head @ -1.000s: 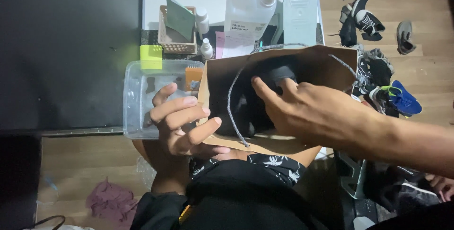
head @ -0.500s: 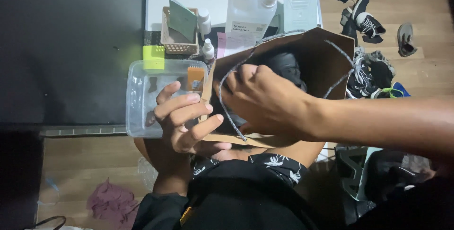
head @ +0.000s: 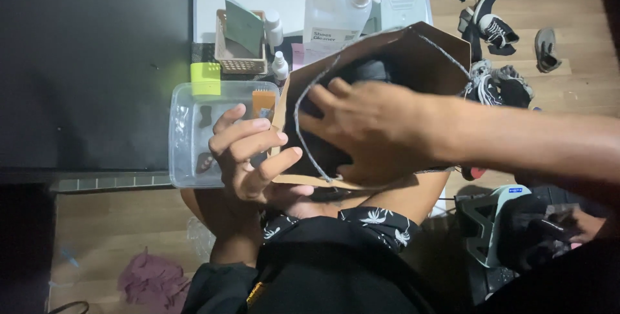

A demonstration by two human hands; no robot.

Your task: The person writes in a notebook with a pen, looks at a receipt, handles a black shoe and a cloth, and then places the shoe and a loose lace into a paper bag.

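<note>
A brown paper bag [head: 445, 56] with grey cord handles lies open on my lap, a dark object [head: 368, 69] inside it. My left hand [head: 248, 156] holds the bag's left edge, thumb on the rim and fingers spread over the outside. My right hand [head: 371, 127] lies across the bag's mouth, fingers pressing on the near rim by the cord handle [head: 303, 133]. What the right fingers grip is hidden.
A clear plastic tub [head: 187, 133] sits left of the bag, with a brush [head: 263, 101] and a yellow-green block [head: 205, 78] at its far rim. Behind stand a small basket [head: 240, 56], spray bottles [head: 276, 30] and a large cleaner jug [head: 332, 17]. Shoes [head: 494, 27] lie on the floor at right.
My right hand has moved left from deep in the bag to its near left rim. The bag has tipped up and shifted slightly. My left hand stays on the edge.
</note>
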